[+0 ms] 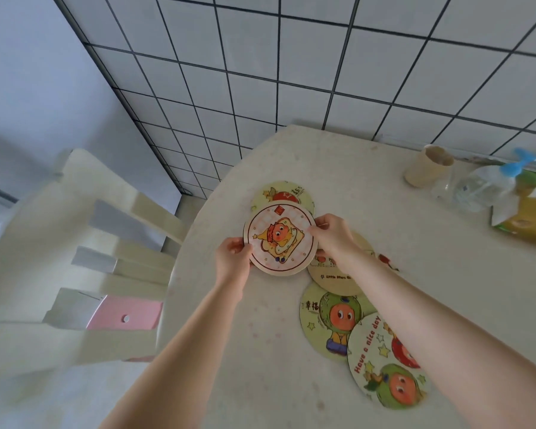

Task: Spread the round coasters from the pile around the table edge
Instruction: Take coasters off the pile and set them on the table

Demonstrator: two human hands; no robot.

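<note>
Both bare arms reach forward over the bench (pixel 369 193). Left hand (pixel 233 258) pinches the left rim of the checked coaster (pixel 280 239), thumb on top, fingers curled under. Right hand (pixel 333 235) pinches the right rim of the same coaster, fingertips on its upper face. So both grips are clamped on that one coaster, held near the bench's left edge, tilted a little, its far rim overlapping the far coaster (pixel 283 191).

Coaster count: five clearly seen. One in the hands, pink checked print with a cartoon figure on toast, red ring border. The far coaster is pale green with a red fruit, mostly covered by the held one. A tan coaster (pixel 333 278) lies under the right wrist, small writing on it, too blurred to read fully. A green coaster (pixel 328 323) shows an orange-faced figure and two red Chinese characters, "幸福". The nearest coaster (pixel 384 363) reads "Have a nice day" in red, and laps over the green one. The last three form an overlapping row along the right forearm. A scrap of red print beside the forearm may be another; cannot tell.

Other things: one paper cup (pixel 427 168) far right, one clear bottle (pixel 480 187) with a blue cap, one yellow-green packet (pixel 529 218). One white slatted chair (pixel 84 243) stands left of the bench, pink seat.
</note>
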